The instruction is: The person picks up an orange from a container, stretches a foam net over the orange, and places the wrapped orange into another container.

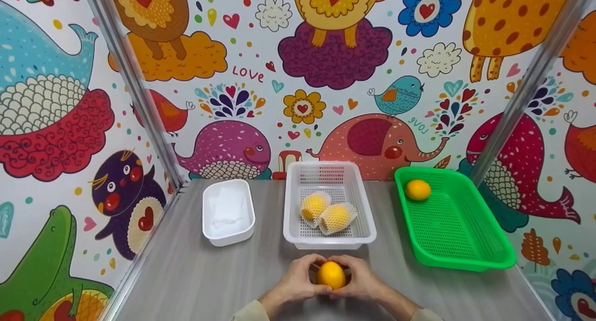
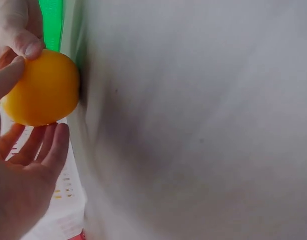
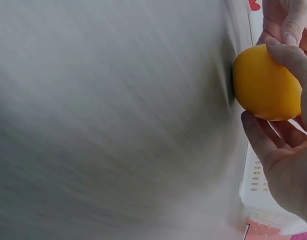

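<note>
Both hands hold a smooth orange (image 1: 331, 275) between them, low over the table near its front edge. My left hand (image 1: 300, 281) grips it from the left and my right hand (image 1: 364, 280) from the right, with the thumbs on the near side. The wrist views show fingers and thumbs curved about the orange (image 2: 43, 89). Behind the hands stands a white slotted basket (image 1: 329, 244) with two yellow fruits (image 1: 336, 218) in foam nets. A bare orange (image 1: 417, 190) lies in the far left corner of a green basket (image 1: 465, 262) at the right.
On the left of the grey table (image 1: 186, 274) stands a small white tub (image 1: 228, 239) with some pale, thin material on its bottom. Printed walls with metal corner posts (image 1: 139, 88) close off the back and sides.
</note>
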`<move>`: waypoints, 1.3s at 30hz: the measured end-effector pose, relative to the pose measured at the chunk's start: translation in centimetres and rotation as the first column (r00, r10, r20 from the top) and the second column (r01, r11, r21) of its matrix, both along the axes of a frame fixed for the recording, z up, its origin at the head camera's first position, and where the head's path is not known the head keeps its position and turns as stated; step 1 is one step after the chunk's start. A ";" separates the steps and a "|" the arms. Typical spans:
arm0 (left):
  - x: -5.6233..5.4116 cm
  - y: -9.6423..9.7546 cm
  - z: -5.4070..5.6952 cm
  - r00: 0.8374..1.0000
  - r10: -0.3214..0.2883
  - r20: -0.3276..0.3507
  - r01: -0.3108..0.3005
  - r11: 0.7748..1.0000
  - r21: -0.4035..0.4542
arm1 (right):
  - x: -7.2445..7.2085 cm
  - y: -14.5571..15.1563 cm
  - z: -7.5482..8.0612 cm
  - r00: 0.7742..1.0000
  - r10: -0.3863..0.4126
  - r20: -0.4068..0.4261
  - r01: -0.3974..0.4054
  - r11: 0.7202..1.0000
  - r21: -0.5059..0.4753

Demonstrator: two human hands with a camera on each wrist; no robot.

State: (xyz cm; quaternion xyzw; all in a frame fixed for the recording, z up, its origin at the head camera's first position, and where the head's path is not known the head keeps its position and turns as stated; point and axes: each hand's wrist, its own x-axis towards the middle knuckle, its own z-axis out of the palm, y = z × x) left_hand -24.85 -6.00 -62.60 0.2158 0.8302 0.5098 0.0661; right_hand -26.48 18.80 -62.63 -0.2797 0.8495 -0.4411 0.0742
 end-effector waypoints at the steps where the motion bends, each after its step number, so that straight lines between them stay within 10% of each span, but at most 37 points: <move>1: 0.0 -0.1 0.0 1.000 0.000 -0.005 0.000 1.000 -0.002 | 0.0 0.0 0.0 1.000 0.001 0.013 -0.001 1.000 -0.003; 19: -1.0 -4.4 4.2 0.986 0.075 -0.152 -0.088 0.993 -0.078 | -0.5 0.2 0.1 0.995 0.003 0.096 -0.005 1.000 0.022; 29: -2.5 -7.4 6.0 0.914 0.247 -0.323 -0.291 0.952 -0.096 | -0.5 0.0 -0.1 0.996 -0.004 0.092 0.002 1.000 0.017; 39: -4.7 -11.2 7.2 0.822 0.424 -0.381 -0.526 0.821 -0.221 | -0.5 0.0 -0.1 0.995 -0.007 0.100 0.004 1.000 0.029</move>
